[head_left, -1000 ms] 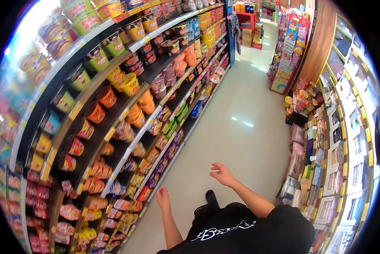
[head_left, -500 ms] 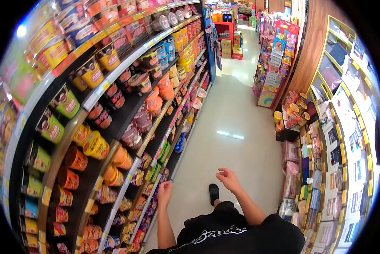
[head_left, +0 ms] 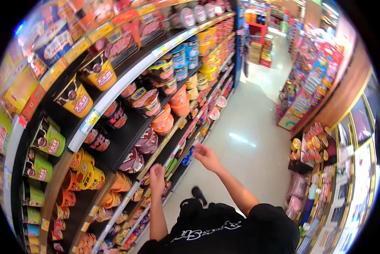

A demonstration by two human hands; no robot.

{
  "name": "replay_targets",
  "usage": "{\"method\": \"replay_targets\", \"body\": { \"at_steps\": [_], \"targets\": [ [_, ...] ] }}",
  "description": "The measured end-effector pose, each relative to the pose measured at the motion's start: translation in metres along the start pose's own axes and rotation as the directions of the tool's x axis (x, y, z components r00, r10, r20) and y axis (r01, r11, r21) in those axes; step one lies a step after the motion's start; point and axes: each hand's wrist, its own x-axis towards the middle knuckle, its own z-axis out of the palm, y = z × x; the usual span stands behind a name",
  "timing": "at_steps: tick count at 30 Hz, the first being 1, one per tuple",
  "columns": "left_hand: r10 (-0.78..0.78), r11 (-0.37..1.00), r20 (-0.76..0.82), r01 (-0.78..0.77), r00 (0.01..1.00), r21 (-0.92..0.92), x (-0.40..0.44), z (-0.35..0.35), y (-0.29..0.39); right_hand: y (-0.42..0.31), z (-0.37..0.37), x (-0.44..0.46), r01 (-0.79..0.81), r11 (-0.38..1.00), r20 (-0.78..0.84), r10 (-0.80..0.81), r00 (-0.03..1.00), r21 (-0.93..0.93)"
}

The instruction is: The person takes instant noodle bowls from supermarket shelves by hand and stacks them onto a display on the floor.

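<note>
My left hand (head_left: pixel 157 180) is raised in front of the lower shelves, its fingers loosely bent and nothing visible in it. Farther right, over the edge of the aisle, my right hand (head_left: pixel 207 157) is held out with its fingers extended and empty. Neither hand appears to touch the goods. Around the left hand are maroon noodle bowls (head_left: pixel 146 142), orange noodle tubs (head_left: pixel 122 183) and a blue packet (head_left: pixel 187 155). Higher on the shelves stand yellow noodle cups (head_left: pixel 76 100), green noodle cups (head_left: pixel 50 142) and blue noodle tubs (head_left: pixel 179 62).
The tiled aisle floor (head_left: pixel 253 114) runs ahead between the shelves. On the right are a colourful snack display (head_left: pixel 312 80), a low stand of packaged cups (head_left: pixel 315 146) and shelves of folded textiles (head_left: pixel 315 199). A red display stand (head_left: pixel 257 34) is farther off.
The view has turned left and come closer to the noodle shelves. Both hands appear higher in view and farther left, against the shelves. The feet have changed position.
</note>
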Motion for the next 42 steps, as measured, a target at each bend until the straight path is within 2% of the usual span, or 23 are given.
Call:
{"method": "replay_targets", "body": {
  "at_steps": [1, 4, 5, 8, 10, 12, 14, 15, 16, 17, 18, 19, 20, 21, 23, 24, 26, 30, 33, 38, 40, 41, 42],
  "targets": [
    [0.016, 0.997, -0.02, -0.017, 1.0, -0.081, 0.018, 0.006, 0.022, 0.001, 0.003, 0.025, 0.024, 0.999, 0.021, -0.024, 0.999, 0.032],
    [0.12, 0.977, -0.141, -0.142, 0.983, -0.156, 0.08, 0.021, 0.06, -0.025, 0.013, 0.087, 0.022, 0.998, 0.037, -0.019, 0.999, -0.063],
    [0.138, 0.968, -0.181, -0.171, 0.974, -0.182, 0.099, 0.027, 0.071, -0.021, 0.017, 0.108, 0.112, 0.987, 0.03, -0.109, 0.994, -0.113],
    [0.2, 0.929, -0.312, -0.281, 0.929, -0.24, 0.161, 0.036, 0.072, -0.028, 0.028, 0.163, 0.041, 0.995, 0.059, -0.036, 0.998, -0.092],
    [0.197, 0.935, -0.379, -0.29, 0.904, -0.206, 0.195, 0.038, 0.089, -0.048, 0.035, 0.196, 0.005, 0.988, 0.084, 0.008, 0.996, -0.157],
    [0.196, 0.929, -0.471, -0.317, 0.86, -0.193, 0.224, 0.042, 0.1, -0.043, 0.042, 0.233, 0.12, 0.97, 0.049, -0.113, 0.992, -0.211],
    [0.105, 0.893, -0.456, -0.286, 0.884, -0.348, 0.243, 0.048, 0.118, -0.04, 0.053, 0.262, 0.2, 0.979, -0.022, -0.201, 0.979, -0.049],
    [0.11, 0.943, -0.433, -0.231, 0.895, -0.238, 0.251, 0.047, 0.115, -0.042, 0.055, 0.27, 0.17, 0.984, -0.012, -0.17, 0.985, -0.05],
    [0.117, 0.927, -0.446, -0.259, 0.887, -0.273, 0.257, 0.05, 0.114, -0.045, 0.057, 0.278, 0.142, 0.989, 0.006, -0.141, 0.99, -0.05],
    [0.133, 0.948, -0.461, -0.249, 0.877, -0.201, 0.257, 0.051, 0.115, -0.047, 0.06, 0.282, 0.095, 0.995, 0.031, -0.094, 0.995, -0.023],
    [0.144, 0.965, -0.479, -0.23, 0.866, -0.125, 0.253, 0.051, 0.114, -0.067, 0.068, 0.276, 0.062, 0.993, 0.049, -0.067, 0.997, 0.1],
    [0.148, 0.941, -0.496, -0.277, 0.856, -0.196, 0.252, 0.056, 0.108, -0.061, 0.071, 0.278, 0.092, 0.987, 0.052, -0.1, 0.994, 0.13],
    [0.156, 0.955, -0.509, -0.261, 0.847, -0.143, 0.246, 0.061, 0.103, -0.05, 0.069, 0.278, 0.117, 0.98, 0.057, -0.128, 0.99, 0.163],
    [0.201, 0.972, -0.533, -0.234, 0.822, 0.006, 0.235, 0.067, 0.103, -0.036, 0.066, 0.278, 0.131, 0.975, 0.024, -0.138, 0.99, 0.181],
    [0.235, 0.951, -0.565, -0.308, 0.791, -0.036, 0.199, 0.079, 0.129, -0.061, 0.061, 0.251, 0.13, 0.967, 0.055, -0.145, 0.988, 0.221],
    [0.255, 0.94, -0.561, -0.338, 0.787, -0.047, 0.184, 0.084, 0.12, -0.069, 0.058, 0.236, 0.12, 0.958, 0.1, -0.151, 0.984, 0.262],
    [0.386, 0.909, -0.647, -0.389, 0.658, 0.146, 0.141, 0.093, 0.127, -0.062, 0.055, 0.211, 0.113, 0.945, 0.17, -0.171, 0.971, 0.308],
    [0.371, 0.919, -0.809, -0.31, 0.457, 0.246, 0.041, 0.116, 0.121, -0.056, 0.043, 0.148, -0.054, 0.964, 0.515, -0.091, 0.852, 0.26],
    [0.342, 0.932, -0.902, -0.216, 0.264, 0.29, -0.038, 0.142, 0.118, -0.044, 0.046, 0.091, -0.142, 0.963, 0.68, -0.054, 0.731, 0.229],
    [0.302, 0.953, -0.95, -0.014, -0.08, 0.304, -0.172, 0.176, 0.125, -0.046, 0.054, -0.028, -0.322, 0.927, 0.905, -0.04, 0.423, 0.191],
    [0.293, 0.955, -0.938, 0.092, -0.182, 0.281, -0.223, 0.184, 0.133, -0.053, 0.061, -0.078, -0.395, 0.908, 0.953, -0.014, 0.302, 0.138],
    [0.316, 0.947, -0.918, 0.134, -0.24, 0.291, -0.247, 0.187, 0.138, -0.052, 0.065, -0.1, -0.344, 0.93, 0.973, -0.052, 0.227, 0.13],
    [0.31, 0.95, -0.896, 0.132, -0.318, 0.282, -0.269, 0.19, 0.138, -0.052, 0.07, -0.124, -0.366, 0.925, 0.986, -0.05, 0.161, 0.107]
  ]
}}
